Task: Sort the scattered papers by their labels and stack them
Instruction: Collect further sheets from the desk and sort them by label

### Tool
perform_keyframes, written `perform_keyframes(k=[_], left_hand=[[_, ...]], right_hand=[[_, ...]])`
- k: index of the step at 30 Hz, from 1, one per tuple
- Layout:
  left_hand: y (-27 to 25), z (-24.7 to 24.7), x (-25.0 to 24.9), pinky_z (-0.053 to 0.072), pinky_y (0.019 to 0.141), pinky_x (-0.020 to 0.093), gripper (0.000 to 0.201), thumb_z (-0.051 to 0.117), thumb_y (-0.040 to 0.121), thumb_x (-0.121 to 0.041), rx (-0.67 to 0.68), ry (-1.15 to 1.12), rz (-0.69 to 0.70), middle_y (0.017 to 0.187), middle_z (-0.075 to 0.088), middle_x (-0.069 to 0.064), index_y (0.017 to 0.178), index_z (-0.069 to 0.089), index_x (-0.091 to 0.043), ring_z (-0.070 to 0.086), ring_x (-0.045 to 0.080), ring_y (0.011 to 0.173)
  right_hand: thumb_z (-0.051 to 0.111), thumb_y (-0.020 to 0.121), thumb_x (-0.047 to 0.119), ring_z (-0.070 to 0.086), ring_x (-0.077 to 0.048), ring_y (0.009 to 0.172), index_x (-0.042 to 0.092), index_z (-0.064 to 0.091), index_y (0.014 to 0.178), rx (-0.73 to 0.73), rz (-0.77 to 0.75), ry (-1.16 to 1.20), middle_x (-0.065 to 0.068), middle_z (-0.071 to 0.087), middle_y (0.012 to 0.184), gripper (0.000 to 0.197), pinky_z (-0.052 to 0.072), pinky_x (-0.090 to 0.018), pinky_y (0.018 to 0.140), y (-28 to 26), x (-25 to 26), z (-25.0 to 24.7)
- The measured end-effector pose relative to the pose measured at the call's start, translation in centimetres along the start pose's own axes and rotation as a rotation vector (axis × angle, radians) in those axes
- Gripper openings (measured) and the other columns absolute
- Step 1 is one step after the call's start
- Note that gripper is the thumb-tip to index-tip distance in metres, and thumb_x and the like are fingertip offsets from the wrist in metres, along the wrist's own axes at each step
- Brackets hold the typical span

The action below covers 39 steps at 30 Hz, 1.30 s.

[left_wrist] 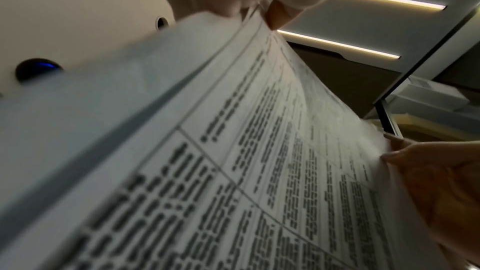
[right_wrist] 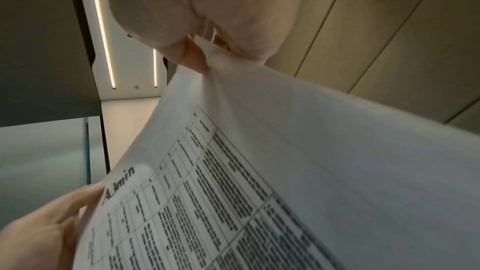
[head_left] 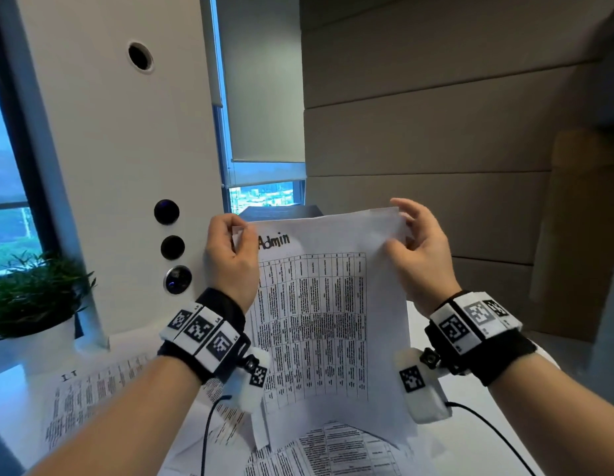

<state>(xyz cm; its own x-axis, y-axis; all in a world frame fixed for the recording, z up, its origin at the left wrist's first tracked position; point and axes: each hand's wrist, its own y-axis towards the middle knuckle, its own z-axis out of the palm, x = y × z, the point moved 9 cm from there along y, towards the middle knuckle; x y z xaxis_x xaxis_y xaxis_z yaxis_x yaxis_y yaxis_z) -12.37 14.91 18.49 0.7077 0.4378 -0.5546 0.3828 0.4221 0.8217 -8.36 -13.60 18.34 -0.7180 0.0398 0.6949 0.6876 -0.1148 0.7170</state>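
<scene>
Paper, 1 sheet (head_left: pixel 328 304), labelled "Admin", held upright above table (head_left: pixel 470 441), long axis vertical. Left hand (head_left: pixel 230 255) pinches top-left corner; right hand (head_left: pixel 417 249) pinches top-right. IT sheet (head_left: pixel 89 396) lies flat lower left, nearer left hand.

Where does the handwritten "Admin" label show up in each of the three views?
Head: Admin label at the held sheet's top left, beside the left hand.
Left wrist: not visible; only the sheet's printed table shows.
Right wrist: lower left, next to the left hand's fingers.
Shared landmark: the printed table grid.
</scene>
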Motion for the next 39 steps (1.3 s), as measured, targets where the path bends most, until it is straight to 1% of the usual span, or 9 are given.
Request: perform_keyframes(k=[5, 8, 12, 17, 21, 27, 32, 36, 39], left_hand=[[-1.1, 0.2, 0.0, 0.043, 0.057, 0.014, 0.027, 0.061, 0.088, -0.037, 0.030, -0.160, -0.105, 0.076, 0.049, -0.007, 0.100, 0.042, -0.021, 0.045, -0.003, 0.058], [-3.9, 1.5, 2.4, 0.055, 0.079, 0.022, 0.056, 0.074, 0.069, -0.047, 0.200, -0.208, -0.305, 0.097, 0.062, -0.006, 0.110, 0.042, -0.026, 0.063, -0.001, 0.082], [-7.9, 2.0, 5.9, 0.049, 0.099, 0.042, 0.085, 0.083, 0.053, -0.058, 0.320, -0.055, -0.478, 0.118, 0.063, -0.004, 0.122, 0.045, -0.025, 0.059, 0.015, 0.114], [-8.2, 2.9, 4.9, 0.048, 0.072, 0.012, 0.056, 0.084, 0.067, -0.029, 0.192, -0.007, -0.483, 0.102, 0.063, -0.012, 0.111, 0.048, -0.025, 0.062, -0.001, 0.091], [-8.8, 2.1, 6.9, 0.052, 0.091, 0.032, 0.066, 0.083, 0.066, -0.040, 0.153, 0.007, -0.561, 0.109, 0.063, -0.008, 0.117, 0.046, -0.023, 0.063, 0.009, 0.101], [-10.3, 1.9, 6.8, 0.039, 0.105, 0.038, 0.077, 0.071, 0.069, -0.055, 0.236, 0.115, -0.566, 0.127, 0.048, -0.012, 0.130, 0.032, -0.029, 0.047, 0.013, 0.120], [-15.0, 3.3, 9.7, 0.036, 0.104, 0.032, 0.061, 0.063, 0.088, -0.031, 0.545, 0.219, -0.724, 0.143, 0.041, -0.008, 0.139, 0.033, -0.020, 0.045, 0.010, 0.121], [-18.4, 2.4, 12.6, 0.038, 0.104, 0.034, 0.060, 0.057, 0.092, -0.031, 0.640, 0.333, -0.923, 0.142, 0.043, 0.008, 0.141, 0.031, -0.010, 0.049, 0.018, 0.117], [-17.5, 2.1, 12.8, 0.037, 0.109, 0.049, 0.058, 0.062, 0.088, -0.024, 0.598, 0.245, -0.938, 0.143, 0.045, 0.006, 0.140, 0.038, -0.017, 0.045, 0.024, 0.130]], right_hand=[[0.066, 0.073, 0.002, 0.066, -0.024, 0.099, 0.012, 0.045, 0.130, 0.040, 0.289, 0.190, -0.011, 0.065, 0.115, 0.062, 0.056, -0.034, 0.080, -1.8, -4.4, 0.6], [0.063, 0.083, -0.005, 0.068, -0.029, 0.101, 0.008, 0.051, 0.125, 0.068, 0.375, 0.124, -0.013, 0.069, 0.113, 0.045, 0.054, -0.046, 0.089, -3.0, -6.6, 0.6], [0.064, 0.085, -0.001, 0.068, -0.021, 0.099, 0.011, 0.050, 0.121, 0.098, 0.411, 0.113, -0.011, 0.068, 0.114, 0.041, 0.054, -0.040, 0.090, -4.7, -7.7, 0.9], [0.061, 0.088, 0.005, 0.066, -0.007, 0.090, 0.018, 0.047, 0.116, 0.068, 0.250, 0.005, 0.001, 0.063, 0.106, 0.034, 0.055, -0.021, 0.070, -5.8, -5.9, 2.0], [0.060, 0.089, 0.007, 0.061, -0.013, 0.091, 0.017, 0.042, 0.117, -0.038, 0.301, 0.018, -0.005, 0.060, 0.108, 0.035, 0.049, -0.022, 0.069, -6.1, -7.7, 0.5], [0.060, 0.086, -0.002, 0.063, -0.005, 0.087, 0.018, 0.043, 0.118, -0.042, 0.331, 0.036, 0.000, 0.060, 0.107, 0.041, 0.051, -0.018, 0.067, -6.8, -9.2, -0.2], [0.055, 0.085, -0.005, 0.061, -0.010, 0.093, 0.019, 0.042, 0.121, 0.242, 0.448, -0.128, 0.002, 0.057, 0.106, 0.046, 0.052, -0.020, 0.067, -9.6, -12.2, 1.4], [0.047, 0.076, 0.002, 0.059, -0.024, 0.107, 0.012, 0.046, 0.122, 0.492, 0.541, -0.398, -0.004, 0.060, 0.110, 0.046, 0.055, -0.036, 0.087, -12.8, -16.1, 2.3], [0.043, 0.080, -0.011, 0.059, -0.022, 0.096, 0.010, 0.054, 0.109, 0.492, 0.546, -0.425, -0.003, 0.063, 0.096, 0.038, 0.052, -0.022, 0.072, -12.4, -15.8, 1.7]])
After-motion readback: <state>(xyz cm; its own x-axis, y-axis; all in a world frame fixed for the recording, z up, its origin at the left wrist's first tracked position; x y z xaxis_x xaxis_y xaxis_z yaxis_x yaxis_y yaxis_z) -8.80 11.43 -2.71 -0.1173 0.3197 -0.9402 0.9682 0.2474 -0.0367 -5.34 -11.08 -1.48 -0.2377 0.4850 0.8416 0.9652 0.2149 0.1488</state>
